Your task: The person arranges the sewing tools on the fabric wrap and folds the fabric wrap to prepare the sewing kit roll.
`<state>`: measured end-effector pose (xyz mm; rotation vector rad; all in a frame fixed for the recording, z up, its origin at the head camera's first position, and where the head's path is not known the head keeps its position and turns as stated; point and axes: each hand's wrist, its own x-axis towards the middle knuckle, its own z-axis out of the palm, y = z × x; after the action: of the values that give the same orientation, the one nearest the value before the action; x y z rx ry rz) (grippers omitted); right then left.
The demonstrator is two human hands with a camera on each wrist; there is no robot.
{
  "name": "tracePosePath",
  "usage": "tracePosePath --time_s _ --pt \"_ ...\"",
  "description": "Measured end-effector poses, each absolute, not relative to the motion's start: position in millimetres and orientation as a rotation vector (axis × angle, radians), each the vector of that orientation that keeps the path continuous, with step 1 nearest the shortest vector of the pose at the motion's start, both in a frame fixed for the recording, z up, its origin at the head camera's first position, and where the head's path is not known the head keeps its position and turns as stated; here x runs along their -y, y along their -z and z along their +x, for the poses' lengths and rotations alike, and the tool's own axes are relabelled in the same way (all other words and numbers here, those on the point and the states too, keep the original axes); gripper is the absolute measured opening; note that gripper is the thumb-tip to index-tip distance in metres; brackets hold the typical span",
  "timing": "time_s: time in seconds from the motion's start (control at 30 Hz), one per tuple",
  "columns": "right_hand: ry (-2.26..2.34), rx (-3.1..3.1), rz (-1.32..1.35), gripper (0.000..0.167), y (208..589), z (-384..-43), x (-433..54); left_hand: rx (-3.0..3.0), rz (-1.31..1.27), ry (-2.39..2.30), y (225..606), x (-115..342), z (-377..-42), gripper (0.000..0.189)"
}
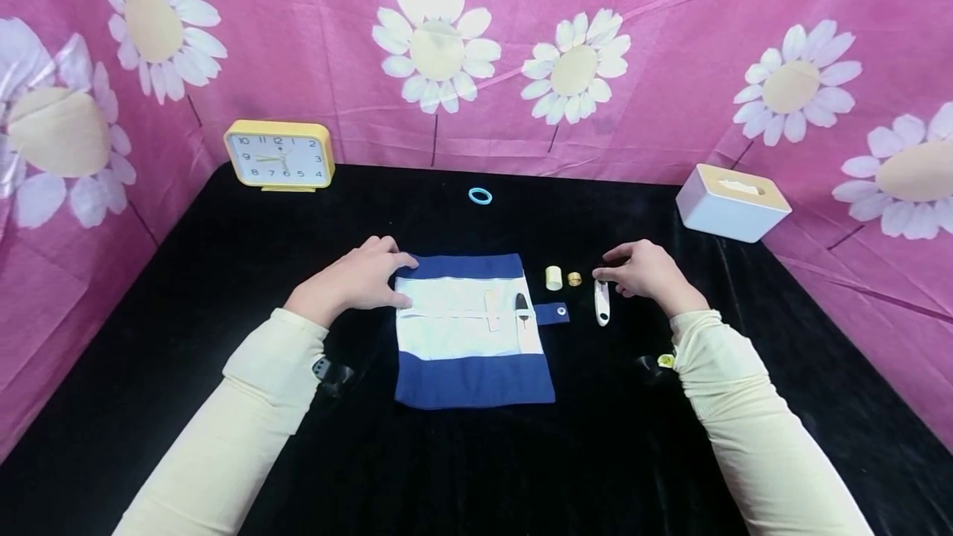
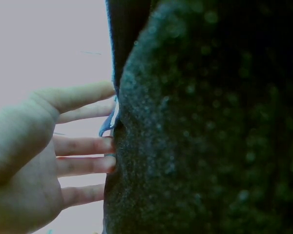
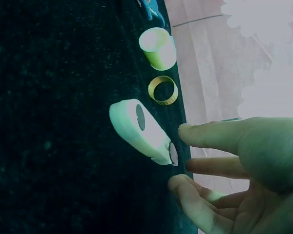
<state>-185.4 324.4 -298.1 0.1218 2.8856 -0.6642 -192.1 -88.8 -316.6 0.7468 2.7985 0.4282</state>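
Navy and white cloth forms a tool pouch [image 1: 462, 383] that lies spread flat on the black-covered desk [image 1: 328, 453], its snap strap [image 1: 553, 313] pointing right. Of the two hands, the left [image 1: 365, 275] is relaxed and unclenched, its thumb and index finger spread along the pouch's left edge. A black-handled tool [image 1: 522, 302] and a pale strip [image 1: 491, 310] sit in the pouch's pockets. Right of the pouch stand a pale yellow thread spool [image 1: 553, 278] and, just beside it, a gold ring [image 1: 574, 279]; next comes a small white rotary cutter [image 1: 601, 304] lying on the desk. The right hand [image 1: 646, 271] is loosely bent at that cutter's far end, thumb and fingers parted in the right wrist view, grasping nothing. Farther back are a light-blue ring [image 1: 480, 196], a yellow-framed clock [image 1: 278, 154] at left and a white tissue box [image 1: 733, 215] at right, before a pink daisy-print curtain [image 1: 298, 23].
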Motion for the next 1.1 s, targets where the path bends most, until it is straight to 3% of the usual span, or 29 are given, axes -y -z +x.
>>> tracePosePath --time_s 0.2,0.63,1.1 --pt "0.701 -2.839 0.127 0.059 300 -185 -323 -2.801 0.751 -0.435 316 88 -193 0.059" --pt "0.729 -2.866 0.143 0.052 304 -185 -318 -2.801 0.75 -0.428 317 89 -192 0.059" --pt "0.781 -2.964 0.076 0.049 281 -185 -296 -2.802 0.759 -0.431 316 89 -192 0.058"
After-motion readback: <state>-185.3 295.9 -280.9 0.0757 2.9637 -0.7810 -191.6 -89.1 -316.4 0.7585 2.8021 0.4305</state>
